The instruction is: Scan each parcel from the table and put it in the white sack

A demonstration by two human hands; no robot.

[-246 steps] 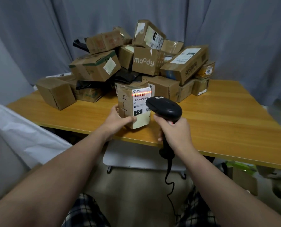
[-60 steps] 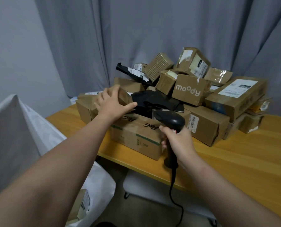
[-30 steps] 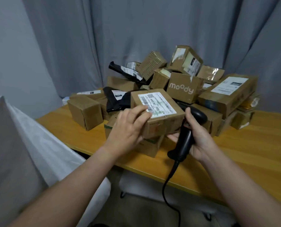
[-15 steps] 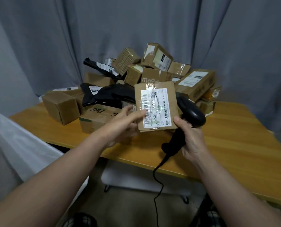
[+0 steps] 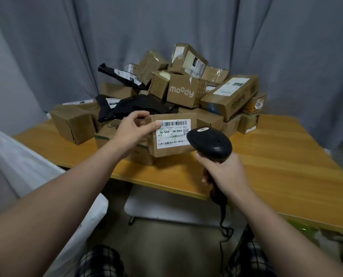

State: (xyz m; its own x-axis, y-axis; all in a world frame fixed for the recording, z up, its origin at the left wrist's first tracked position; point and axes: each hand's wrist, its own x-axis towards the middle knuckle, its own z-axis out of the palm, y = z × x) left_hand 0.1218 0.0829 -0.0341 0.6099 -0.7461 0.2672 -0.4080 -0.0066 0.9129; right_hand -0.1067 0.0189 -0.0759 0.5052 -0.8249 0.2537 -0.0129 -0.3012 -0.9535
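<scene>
Above the wooden bench (image 5: pixel 276 162) our left hand (image 5: pixel 133 132) grips a labelled brown cardboard box (image 5: pixel 172 151). Our right hand (image 5: pixel 224 172) clasps a rounded black scanner (image 5: pixel 210 143).

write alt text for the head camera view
A person's left hand holds a labelled cardboard parcel up to a black handheld scanner gripped in the right hand. Behind, a pile of parcels sits on a wooden table; a white sack is at left.

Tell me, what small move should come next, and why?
Probably aim the black handheld scanner in the right hand at the barcode and trigger it: the left hand holds the brown cardboard parcel with its white label exposed, and no red scan line shows.
</scene>
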